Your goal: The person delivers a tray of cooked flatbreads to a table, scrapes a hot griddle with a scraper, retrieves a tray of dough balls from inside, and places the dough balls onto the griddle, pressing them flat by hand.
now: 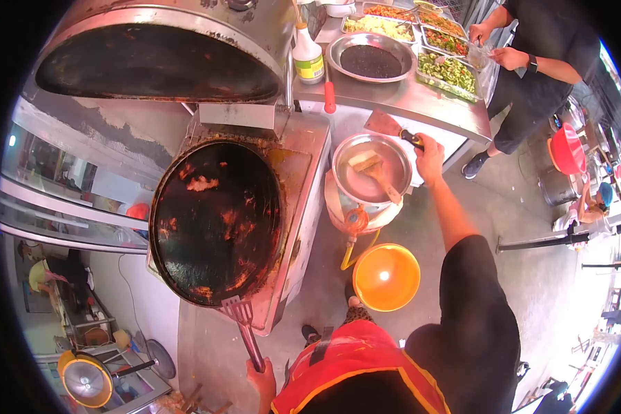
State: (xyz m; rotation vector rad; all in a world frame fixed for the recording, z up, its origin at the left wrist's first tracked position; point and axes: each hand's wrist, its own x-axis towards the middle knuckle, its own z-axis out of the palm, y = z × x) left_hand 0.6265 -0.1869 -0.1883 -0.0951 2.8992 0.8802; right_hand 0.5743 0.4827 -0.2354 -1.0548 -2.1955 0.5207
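Left hand (262, 377) cut off behind the wrist, lid (159, 63) cropped at top, bottle label (311, 70) illegibly small

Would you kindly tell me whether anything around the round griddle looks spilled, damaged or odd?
The round griddle looks patchy: reddish-brown blotches and a pale, ragged spot break up its dark surface. I cannot tell whether that is residue or wear. Brown stains also mark the metal stove top beside it.

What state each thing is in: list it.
Large domed metal lid: raised open.
Round black metal griddle: uncovered, blotched.
Slotted metal spatula: held in left grip.
Black-handled flat metal scraper: held in right grip.
Round silver metal bowl: holding a wooden-handled brush.
Round orange plastic bucket: upright, open.
White plastic bottle: upright, capped.
Wide silver metal basin: uncovered, holding dark contents.
Rectangular trays: holding food.
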